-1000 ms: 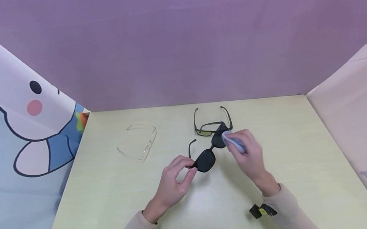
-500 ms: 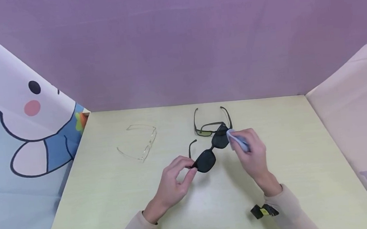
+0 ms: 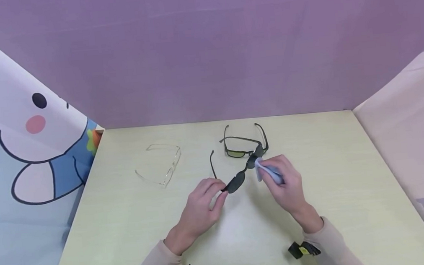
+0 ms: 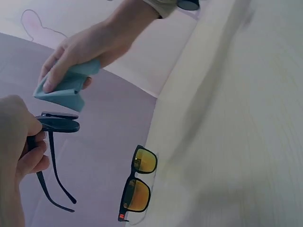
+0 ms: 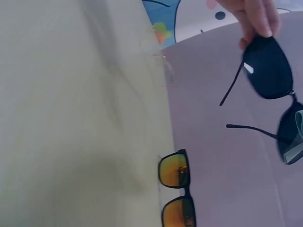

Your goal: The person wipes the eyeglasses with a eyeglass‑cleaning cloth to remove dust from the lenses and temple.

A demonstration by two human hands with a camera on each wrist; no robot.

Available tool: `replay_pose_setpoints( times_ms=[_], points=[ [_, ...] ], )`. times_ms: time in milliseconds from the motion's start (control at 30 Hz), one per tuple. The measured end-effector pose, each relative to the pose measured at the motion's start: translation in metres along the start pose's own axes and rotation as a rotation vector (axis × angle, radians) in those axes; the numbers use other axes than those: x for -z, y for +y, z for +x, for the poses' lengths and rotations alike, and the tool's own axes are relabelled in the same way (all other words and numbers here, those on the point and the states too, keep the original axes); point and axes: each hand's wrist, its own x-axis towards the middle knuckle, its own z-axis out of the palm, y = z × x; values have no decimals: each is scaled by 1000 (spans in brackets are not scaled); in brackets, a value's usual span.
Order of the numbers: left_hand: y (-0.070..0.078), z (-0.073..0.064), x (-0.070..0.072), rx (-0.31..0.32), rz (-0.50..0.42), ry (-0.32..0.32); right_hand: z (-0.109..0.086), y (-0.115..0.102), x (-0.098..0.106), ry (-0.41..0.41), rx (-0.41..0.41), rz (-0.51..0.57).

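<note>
My left hand pinches one end of a pair of black sunglasses near the hinge, holding them above the table with both temples spread. Between the thumb and fingers of my right hand is a folded light-blue cloth, at the far lens of the sunglasses. The right wrist view has the cloth over part of that dark lens's neighbour. From the left wrist, the cloth appears close above the sunglasses; contact is not plain there.
Black-framed glasses with yellowish lenses lie at the back of the table, behind the sunglasses. Thin clear-framed glasses lie to the left. A purple backdrop rises at the table's far edge.
The sunglasses have tilted, so their lenses look narrower and their temples stand higher. My right hand moved slightly right, then back left and down with the cloth. The left hand's grip stays the same.
</note>
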Motion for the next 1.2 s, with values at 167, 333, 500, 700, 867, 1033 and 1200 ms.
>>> replay_pose_setpoints(
  times_ms=[167, 333, 500, 700, 867, 1033, 1200],
  points=[
    [-2, 0, -1, -104, 170, -75, 7, -7, 1, 21, -65, 53],
    [-5, 4, -1, -235, 331, -141, 16, -17, -2, -82, -142, 57],
    [-8, 13, 1, -411, 530, -192, 28, -30, -7, -396, -165, -122],
    [-13, 21, 8, -617, 710, -297, 43, -38, -17, -730, -244, -322],
    [-16, 29, 13, -748, 806, -365, 53, -31, -22, -903, -246, -275],
    [-18, 36, 16, -828, 860, -374, 59, -28, -21, -970, -264, -93],
    [-20, 36, 20, -846, 859, -364, 58, -26, -22, -949, -256, -159]
  ],
)
